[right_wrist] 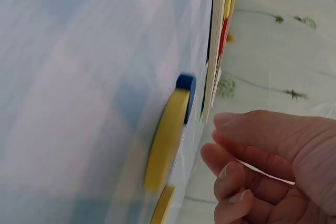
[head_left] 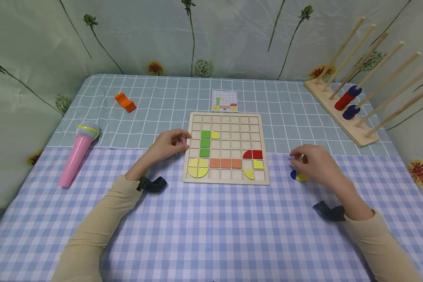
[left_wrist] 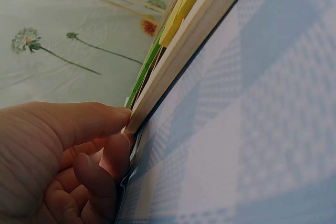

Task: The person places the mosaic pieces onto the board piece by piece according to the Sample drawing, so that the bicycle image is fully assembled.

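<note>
A square wooden grid board lies mid-table, with yellow quarter-circles, green squares, orange squares and red pieces in its cells. My left hand touches the board's left edge with thumb and index finger; its other fingers curl loosely. To the right, my right hand hovers over a blue piece and yellow pieces, partly hidden beneath it. In the right wrist view, a gap separates thumb and fingers, with nothing between them; the nearer yellow piece lies apart from them.
A pattern card lies behind the board. A pink toy microphone and an orange block are at left. The wooden peg rack with red and blue beads stands at back right. A checked cloth covers the table.
</note>
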`<control>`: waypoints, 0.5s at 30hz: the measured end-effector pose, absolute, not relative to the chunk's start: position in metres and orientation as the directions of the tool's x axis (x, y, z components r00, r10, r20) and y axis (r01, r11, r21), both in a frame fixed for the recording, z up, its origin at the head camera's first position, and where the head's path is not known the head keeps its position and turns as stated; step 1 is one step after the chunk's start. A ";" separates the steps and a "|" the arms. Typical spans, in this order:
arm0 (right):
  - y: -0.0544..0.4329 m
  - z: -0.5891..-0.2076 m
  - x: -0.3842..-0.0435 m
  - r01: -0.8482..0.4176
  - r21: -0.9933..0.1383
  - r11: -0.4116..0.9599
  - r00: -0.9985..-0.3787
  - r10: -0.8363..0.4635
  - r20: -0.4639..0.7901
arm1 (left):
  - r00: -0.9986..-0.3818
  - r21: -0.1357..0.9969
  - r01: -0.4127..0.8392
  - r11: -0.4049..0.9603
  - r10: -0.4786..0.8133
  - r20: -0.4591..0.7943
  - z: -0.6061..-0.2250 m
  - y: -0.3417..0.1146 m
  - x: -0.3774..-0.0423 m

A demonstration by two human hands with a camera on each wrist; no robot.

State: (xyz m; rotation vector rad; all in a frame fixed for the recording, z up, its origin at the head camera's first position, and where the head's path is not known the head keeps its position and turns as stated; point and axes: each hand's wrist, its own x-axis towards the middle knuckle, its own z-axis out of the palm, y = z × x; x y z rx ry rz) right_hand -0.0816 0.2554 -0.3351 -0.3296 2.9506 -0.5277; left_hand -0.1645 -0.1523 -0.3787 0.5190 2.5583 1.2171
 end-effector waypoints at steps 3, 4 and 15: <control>0.265 -0.336 -0.081 -0.191 -0.354 0.916 -0.972 -0.227 -0.064 | -0.903 0.785 0.204 0.584 0.422 -0.080 -0.379 -0.153 -0.164; 0.268 -0.337 -0.082 -0.188 -0.354 0.916 -0.973 -0.222 -0.059 | -0.903 0.785 0.205 0.584 0.423 -0.079 -0.379 -0.153 -0.164; 0.283 -0.337 -0.087 -0.119 -0.337 0.934 -0.982 -0.162 -0.102 | -0.906 0.784 0.196 0.589 0.414 -0.085 -0.379 -0.152 -0.164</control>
